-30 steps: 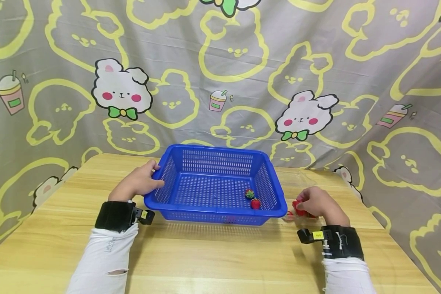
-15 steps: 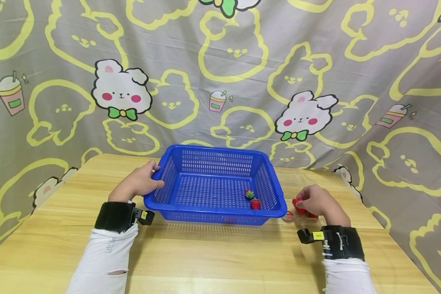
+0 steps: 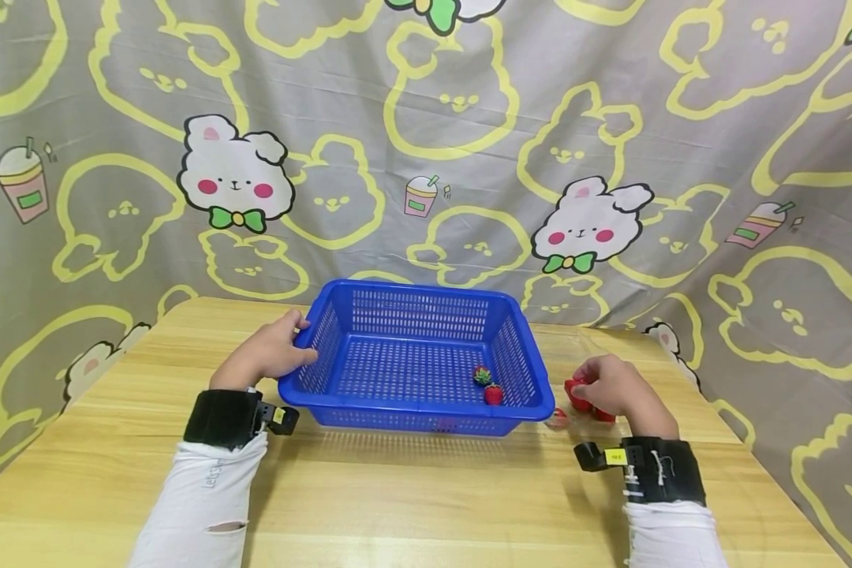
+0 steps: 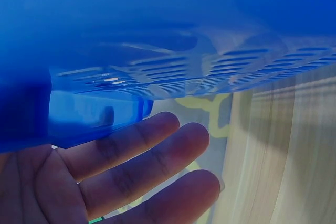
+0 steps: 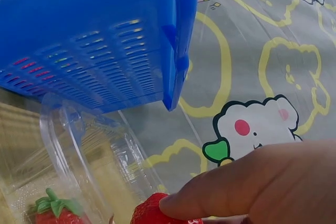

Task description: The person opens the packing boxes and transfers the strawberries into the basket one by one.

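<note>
A blue perforated plastic basket (image 3: 412,406) stands on the table, with one strawberry (image 3: 493,394) and another leafy strawberry (image 3: 481,375) at its right end. My left hand (image 3: 273,345) holds the basket's left rim, the thumb over it. In the left wrist view, several fingers (image 4: 152,166) stretch out below the rim. My right hand (image 3: 614,389) is over a clear plastic box (image 5: 100,166) right of the basket. Its thumb and fingers pinch a red strawberry (image 5: 152,211), partly cut off in the right wrist view. Another strawberry (image 5: 55,213) with green leaves lies in the box.
The wooden table (image 3: 412,497) stretches in front of the basket. A grey curtain (image 3: 369,181) with yellow outlines and white rabbits hangs right behind the table's back edge. The basket's right wall stands close beside the clear box.
My right hand has shifted very slightly up at the box, and more red shows below its fingers. The left hand and the basket have stayed in place.
</note>
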### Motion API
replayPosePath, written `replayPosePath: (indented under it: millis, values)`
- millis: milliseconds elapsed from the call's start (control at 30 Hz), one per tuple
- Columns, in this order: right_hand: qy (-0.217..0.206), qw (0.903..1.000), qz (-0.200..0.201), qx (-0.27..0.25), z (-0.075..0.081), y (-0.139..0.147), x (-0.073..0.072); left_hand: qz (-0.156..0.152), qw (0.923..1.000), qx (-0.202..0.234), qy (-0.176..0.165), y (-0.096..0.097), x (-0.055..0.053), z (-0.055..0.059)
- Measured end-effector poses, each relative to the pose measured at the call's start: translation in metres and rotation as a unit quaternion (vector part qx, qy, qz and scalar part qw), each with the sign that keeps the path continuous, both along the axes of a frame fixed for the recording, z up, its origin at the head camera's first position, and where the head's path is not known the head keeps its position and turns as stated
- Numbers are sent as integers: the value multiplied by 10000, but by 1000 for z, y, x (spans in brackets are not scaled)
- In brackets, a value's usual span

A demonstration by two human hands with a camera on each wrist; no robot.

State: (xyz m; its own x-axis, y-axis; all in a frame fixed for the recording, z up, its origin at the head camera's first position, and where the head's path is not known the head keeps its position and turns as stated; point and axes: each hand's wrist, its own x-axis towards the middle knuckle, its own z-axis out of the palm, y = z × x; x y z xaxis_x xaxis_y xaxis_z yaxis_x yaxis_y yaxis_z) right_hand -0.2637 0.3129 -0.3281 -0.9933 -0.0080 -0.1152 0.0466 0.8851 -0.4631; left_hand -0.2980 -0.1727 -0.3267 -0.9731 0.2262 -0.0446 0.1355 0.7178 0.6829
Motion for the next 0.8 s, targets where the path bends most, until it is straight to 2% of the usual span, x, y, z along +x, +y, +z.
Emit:
replayPosePath:
  millis: [200,800]
  values:
    - [-39,10000,-68,-38,4,-4,2,25,10000,-24,-34,1,1,0]
    - [219,9997,-77,80,11,-7,4,24,10000,-4,-34,0,1,0]
